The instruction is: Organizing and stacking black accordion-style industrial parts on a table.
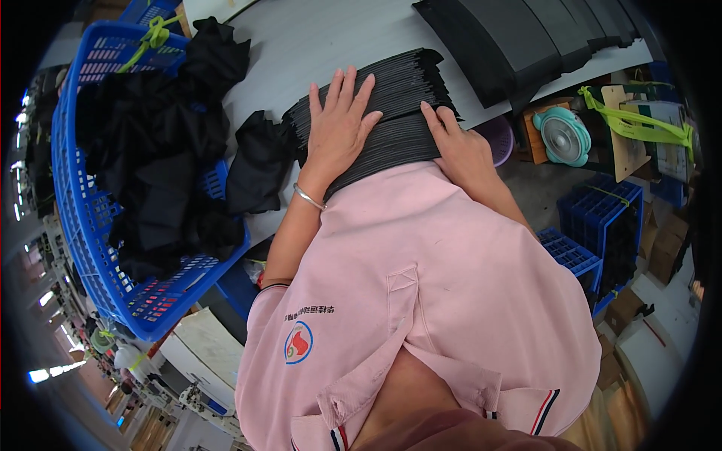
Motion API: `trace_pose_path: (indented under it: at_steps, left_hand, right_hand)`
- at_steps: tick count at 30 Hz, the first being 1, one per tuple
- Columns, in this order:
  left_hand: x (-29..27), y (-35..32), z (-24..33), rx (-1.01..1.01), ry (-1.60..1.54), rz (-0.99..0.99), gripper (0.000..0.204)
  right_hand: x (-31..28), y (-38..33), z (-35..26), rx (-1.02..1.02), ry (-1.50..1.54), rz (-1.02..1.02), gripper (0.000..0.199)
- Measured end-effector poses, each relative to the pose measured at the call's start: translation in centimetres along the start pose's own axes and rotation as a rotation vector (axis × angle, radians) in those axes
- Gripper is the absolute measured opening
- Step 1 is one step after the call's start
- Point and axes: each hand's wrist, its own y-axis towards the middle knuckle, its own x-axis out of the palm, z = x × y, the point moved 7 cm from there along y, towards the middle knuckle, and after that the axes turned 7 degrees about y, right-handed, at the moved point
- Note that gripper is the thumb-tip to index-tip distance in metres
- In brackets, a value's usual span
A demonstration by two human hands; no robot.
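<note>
Black flat pieces (395, 143) in a tight overlapping row on the grey-white tabletop (316, 37); right ends uneven, dark gap partway along.

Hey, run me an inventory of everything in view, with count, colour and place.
Stack: one, black, on the table under the hands
Table: one, pale, top centre
Panels: several, black, table's far right
Basket: one, blue, left
Cloth: uncountable, black, in and beside the basket
Fan: one, teal, right
Bin: one, purple, partly hidden behind the right hand
Crates: at least two, blue, right
Boxes: several, brown, far right
Background: too small to itemise
Shirt: one, pink, on the person
Bracelet: one, silver, left wrist
Hands: two, bare, left and right on the stack
</note>
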Motion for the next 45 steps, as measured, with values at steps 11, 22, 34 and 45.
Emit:
trace_pose_path:
  at_steps: [11, 22, 34, 45]
  left_hand:
    - [0.1, -0.1, -0.1, -0.003, 0.023, -0.001, 0.058]
    - [-0.2, 0.0, 0.2, 0.018, 0.037, 0.032, 0.061]
    - [-0.1, -0.2, 0.1, -0.006, 0.026, -0.009, 0.061]
    - [0.0, -0.2, 0.1, -0.004, 0.012, 0.000, 0.063]
  right_hand:
    - [0.0, -0.5, 0.0, 0.011, 0.070, 0.051, 0.072]
    - [0.5, -0.6, 0.2, -0.005, 0.008, 0.034, 0.070]
    - [-2.0, 0.5, -0.3, 0.056, 0.224, -0.039, 0.089]
    - [0.2, 0.8, 0.1, 0.087, 0.060, 0.032, 0.084]
